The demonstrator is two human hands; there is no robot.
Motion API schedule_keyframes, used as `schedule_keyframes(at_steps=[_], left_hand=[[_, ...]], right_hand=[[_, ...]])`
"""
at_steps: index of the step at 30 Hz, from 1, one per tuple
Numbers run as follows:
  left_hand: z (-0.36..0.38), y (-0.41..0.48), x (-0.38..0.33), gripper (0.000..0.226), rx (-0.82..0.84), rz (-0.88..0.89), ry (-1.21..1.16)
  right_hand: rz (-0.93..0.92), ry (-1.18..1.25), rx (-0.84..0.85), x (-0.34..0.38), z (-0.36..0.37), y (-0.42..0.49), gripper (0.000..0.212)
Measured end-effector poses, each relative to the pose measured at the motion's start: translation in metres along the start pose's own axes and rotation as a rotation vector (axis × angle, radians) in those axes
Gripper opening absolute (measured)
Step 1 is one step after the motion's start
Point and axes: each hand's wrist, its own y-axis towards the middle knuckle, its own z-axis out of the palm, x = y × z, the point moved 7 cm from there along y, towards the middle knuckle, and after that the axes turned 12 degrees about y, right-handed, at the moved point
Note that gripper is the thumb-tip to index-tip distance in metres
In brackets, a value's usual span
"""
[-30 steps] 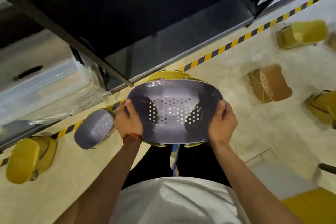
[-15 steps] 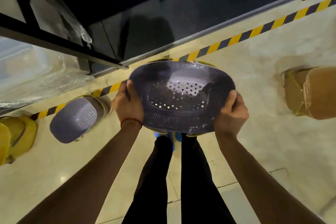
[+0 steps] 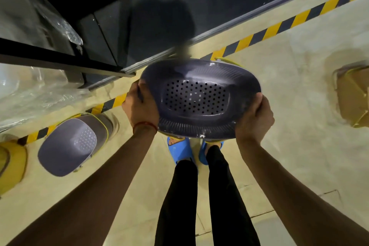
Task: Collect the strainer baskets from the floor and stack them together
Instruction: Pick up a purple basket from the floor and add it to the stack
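I hold a grey perforated strainer basket [image 3: 197,102] in front of me at about knee height, with a yellow rim of another piece showing behind its far edge. My left hand [image 3: 140,106] grips its left edge and my right hand [image 3: 254,118] grips its right edge. On the floor at the left lies a second grey strainer basket [image 3: 68,146] tipped on its side inside a yellow-rimmed bowl. A yellow basket [image 3: 11,168] lies at the far left edge. A brown basket [image 3: 353,96] lies on the floor at the right edge.
A black-and-yellow hazard stripe [image 3: 279,28] runs diagonally across the beige floor. Beyond it stands a dark shelving frame [image 3: 65,62] with plastic-wrapped goods [image 3: 30,90] at the left. My feet in blue slippers [image 3: 179,150] are under the held basket.
My view has tilted further down toward the floor and my feet. The held basket has sunk lower and tipped flatter; both hands keep their grip on its edges.
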Motion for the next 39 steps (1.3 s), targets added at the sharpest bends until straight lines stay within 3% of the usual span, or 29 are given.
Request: schedule_keyframes(at_steps=[12, 18, 23, 28, 35, 39], left_hand=[[0.056, 0.009, 0.029, 0.035, -0.027, 0.050, -0.028], [0.051, 0.005, 0.022, 0.034, 0.142, 0.049, -0.040], [0.019, -0.016, 0.014, 0.036, 0.267, 0.075, 0.025], [-0.046, -0.057, -0.004, 0.045, 0.295, 0.254, 0.166], [-0.136, -0.125, -0.009, 0.045, 0.300, 0.448, 0.449], [-0.182, -0.161, -0.012, 0.046, 0.215, 0.488, 0.562]], right_hand=[[-0.023, 0.024, -0.056, -0.052, 0.031, 0.011, 0.042], [0.074, -0.044, 0.075, -0.041, 0.030, 0.003, 0.041], [0.147, -0.154, 0.207, -0.011, 0.001, -0.025, 0.019], [-0.015, -0.357, 0.334, 0.042, -0.044, -0.065, 0.038], [-0.409, -0.530, 0.519, 0.110, -0.103, -0.122, 0.034], [-0.605, -0.650, 0.655, 0.144, -0.131, -0.150, 0.040]])
